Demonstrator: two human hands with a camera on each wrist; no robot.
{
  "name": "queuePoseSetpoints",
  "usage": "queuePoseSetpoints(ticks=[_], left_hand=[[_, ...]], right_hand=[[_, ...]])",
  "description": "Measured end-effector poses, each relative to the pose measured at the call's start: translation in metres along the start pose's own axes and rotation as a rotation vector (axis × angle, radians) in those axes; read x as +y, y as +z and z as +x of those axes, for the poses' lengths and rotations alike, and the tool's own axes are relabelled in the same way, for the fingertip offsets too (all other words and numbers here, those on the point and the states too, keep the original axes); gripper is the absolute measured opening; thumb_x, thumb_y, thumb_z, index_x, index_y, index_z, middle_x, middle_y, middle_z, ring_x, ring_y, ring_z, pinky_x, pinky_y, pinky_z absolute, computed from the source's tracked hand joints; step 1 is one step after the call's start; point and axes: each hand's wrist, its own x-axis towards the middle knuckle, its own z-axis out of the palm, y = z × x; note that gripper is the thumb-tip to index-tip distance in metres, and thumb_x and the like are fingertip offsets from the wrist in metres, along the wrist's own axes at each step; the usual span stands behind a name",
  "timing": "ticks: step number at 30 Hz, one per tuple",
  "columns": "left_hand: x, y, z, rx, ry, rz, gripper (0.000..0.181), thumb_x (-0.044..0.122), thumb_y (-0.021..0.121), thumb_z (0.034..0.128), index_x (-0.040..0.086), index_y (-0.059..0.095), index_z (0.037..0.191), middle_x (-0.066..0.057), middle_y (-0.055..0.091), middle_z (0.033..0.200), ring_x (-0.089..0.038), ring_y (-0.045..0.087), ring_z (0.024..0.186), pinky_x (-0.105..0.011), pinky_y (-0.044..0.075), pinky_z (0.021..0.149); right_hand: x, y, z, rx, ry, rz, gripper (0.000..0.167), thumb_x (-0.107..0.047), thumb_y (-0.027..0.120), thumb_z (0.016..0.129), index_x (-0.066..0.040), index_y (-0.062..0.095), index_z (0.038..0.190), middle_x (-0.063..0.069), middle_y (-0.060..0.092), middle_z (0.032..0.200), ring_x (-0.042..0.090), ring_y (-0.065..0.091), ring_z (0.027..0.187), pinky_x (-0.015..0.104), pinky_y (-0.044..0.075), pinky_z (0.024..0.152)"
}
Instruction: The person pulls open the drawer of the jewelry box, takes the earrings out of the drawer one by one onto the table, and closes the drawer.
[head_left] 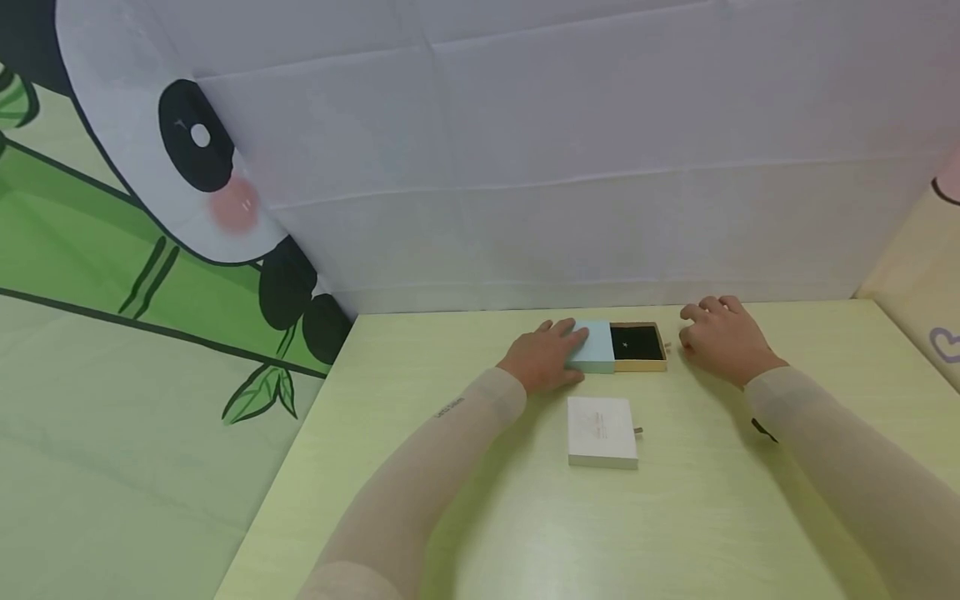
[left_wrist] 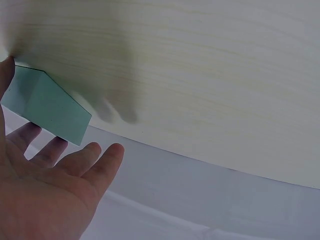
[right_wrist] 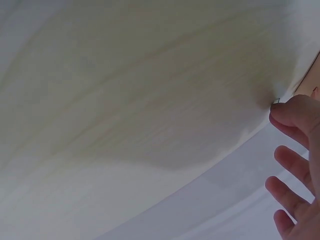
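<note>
Blue box cover (head_left: 592, 350): lay near the far edge of the tabletop (head_left: 525, 533), with its tray (head_left: 641, 365) standing part-way out of the right end.
Black insert (head_left: 643, 337): lined the tray and bore one small bright speck (head_left: 626, 344), which I could not make out further.
Long axis: cover and tray together ran left to right across my head view, so the tray's outer end faced the right hand (head_left: 727, 337).
Left hand (head_left: 543, 354): held the cover from its left end, thumb on the near side, fingers apart over the top and toward the far side.
Right hand's fingers: thumb and forefinger pinched what I took for a tiny piece (right_wrist: 276, 101), too small for me to name; the others stood apart.
Pull tab (head_left: 668, 347): stuck out from the tray's right end, into the gap before the right hand.
Nearer hand: right for the tray and tab, just beside but not touching; left for the cover.
Turning point: I judged that narrow sideways gap, insert to the left of the pinch, to matter most.
White box (head_left: 600, 427): lay flat, nearer the wearer, its own tab pointing right.
</note>
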Motion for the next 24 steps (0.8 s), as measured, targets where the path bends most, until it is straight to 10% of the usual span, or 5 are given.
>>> queuePoseSetpoints(ticks=[24], left_hand=[[0.000,-0.001,0.006,-0.010,-0.013,-0.007,0.085,0.058,0.070,0.1173,0.029,0.033,0.188,-0.003,0.034,0.197,-0.039,0.043,0.180,-0.056,0.057,0.135]], right_hand=[[0.008,-0.009,0.005,-0.035,0.021,0.058,0.005,-0.018,0.092,0.100,-0.013,0.092,0.102,0.022,0.080,0.141,0.051,0.071,0.133,0.071,0.055,0.116]])
